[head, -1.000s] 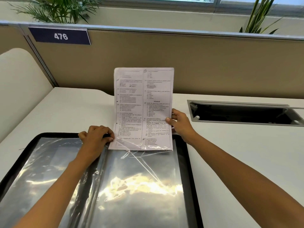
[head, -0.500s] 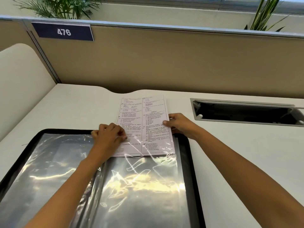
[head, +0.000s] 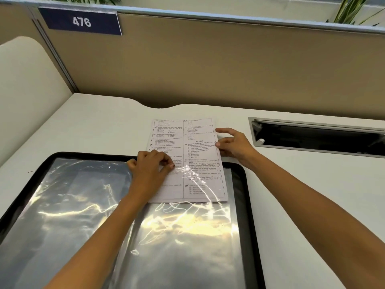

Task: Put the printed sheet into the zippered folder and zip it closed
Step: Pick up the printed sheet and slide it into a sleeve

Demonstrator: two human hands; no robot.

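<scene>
The printed sheet [head: 200, 147] lies flat, its lower half inside a clear plastic sleeve of the open black zippered folder [head: 249, 205]; its upper half sticks out over the folder's far edge onto the desk. My left hand [head: 150, 170] pinches the sleeve's top edge at the sheet's left side. My right hand [head: 233, 144] rests at the sheet's right edge with its fingers spread, touching the paper's margin. The folder lies open flat, with glossy sleeves on both halves.
A white desk [head: 93, 126] holds everything. A recessed metal cable slot [head: 316, 136] opens at the right. Behind runs a tan partition [head: 229, 65] with a sign reading 476 [head: 82, 21]. A cream panel [head: 25, 84] stands at the left.
The sheet went from upright to lying flat and has slid deeper into the sleeve. My right hand's fingers have loosened and spread at the paper's edge.
</scene>
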